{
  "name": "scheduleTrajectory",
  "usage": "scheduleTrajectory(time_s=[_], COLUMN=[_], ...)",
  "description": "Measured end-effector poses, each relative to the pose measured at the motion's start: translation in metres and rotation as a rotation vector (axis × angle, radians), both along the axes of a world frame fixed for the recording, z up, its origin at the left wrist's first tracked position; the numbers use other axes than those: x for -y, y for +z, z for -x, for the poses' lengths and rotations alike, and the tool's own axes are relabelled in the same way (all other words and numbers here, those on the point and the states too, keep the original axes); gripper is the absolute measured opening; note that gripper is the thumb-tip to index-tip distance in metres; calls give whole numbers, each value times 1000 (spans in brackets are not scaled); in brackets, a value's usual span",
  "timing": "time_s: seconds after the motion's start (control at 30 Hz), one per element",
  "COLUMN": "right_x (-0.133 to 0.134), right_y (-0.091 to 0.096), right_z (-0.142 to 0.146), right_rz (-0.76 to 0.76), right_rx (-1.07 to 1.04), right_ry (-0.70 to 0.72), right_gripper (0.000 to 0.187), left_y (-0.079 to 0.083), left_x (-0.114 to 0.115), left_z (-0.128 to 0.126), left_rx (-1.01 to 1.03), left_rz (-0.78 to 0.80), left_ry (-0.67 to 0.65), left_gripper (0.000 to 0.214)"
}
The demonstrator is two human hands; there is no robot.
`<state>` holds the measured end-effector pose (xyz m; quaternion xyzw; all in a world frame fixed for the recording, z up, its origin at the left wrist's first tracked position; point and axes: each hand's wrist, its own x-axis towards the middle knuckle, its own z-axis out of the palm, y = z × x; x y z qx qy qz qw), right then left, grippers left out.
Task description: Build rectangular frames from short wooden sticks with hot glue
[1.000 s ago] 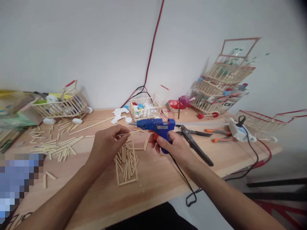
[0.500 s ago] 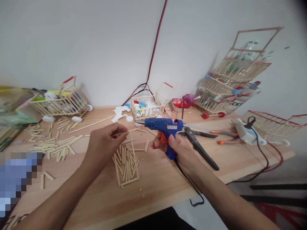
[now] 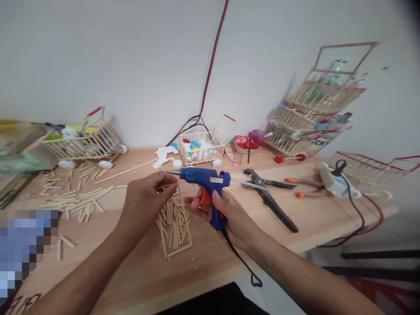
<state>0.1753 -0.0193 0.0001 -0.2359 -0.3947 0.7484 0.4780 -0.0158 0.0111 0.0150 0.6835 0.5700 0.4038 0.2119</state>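
Note:
My right hand (image 3: 234, 214) grips a blue glue gun (image 3: 197, 176) by its handle, fingers round the orange trigger. Its metal nozzle points left, just over the fingertips of my left hand (image 3: 144, 199). A clear glue stick (image 3: 244, 181) sticks out of the gun's back. The left hand is closed in a pinch on a thin wooden stick, now mostly hidden by the fingers and nozzle. Beneath the hands lies a rectangular frame of wooden sticks (image 3: 180, 253), its far end hidden. Several short wooden sticks (image 3: 175, 234) lie inside its outline.
Loose short sticks (image 3: 87, 199) are scattered at left. Small stick-built carts (image 3: 88, 144) stand along the wall, others stacked (image 3: 315, 96) at right. Black-handled cutters (image 3: 274, 208), orange-handled pliers (image 3: 308, 183) and a white power strip (image 3: 337, 180) with cables lie on the right.
The glue gun has moved left and slightly down, bringing its nozzle over my left fingertips. My left hand has barely moved and still pinches the stick.

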Motion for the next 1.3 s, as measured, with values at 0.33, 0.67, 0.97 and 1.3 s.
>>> scheduleTrajectory(time_s=[0.33, 0.67, 0.97, 1.3], right_x=[-9, -38, -28, -19], right_y=[0, 19, 12, 21], right_z=[-17, -69, -60, -53], right_rz=[-27, -50, 32, 67], right_rx=[88, 376, 338, 336], right_ry=[-60, -97, -17, 22], right_gripper=[22, 32, 37, 38], left_y=[1, 3, -8, -14], left_x=[1, 2, -12, -12], left_z=[-1, -4, 0, -6], left_rx=[-79, -14, 519, 865], left_rz=[-3, -68, 235, 389], left_ry=[-56, -142, -139, -128], left_gripper=[12, 10, 14, 19])
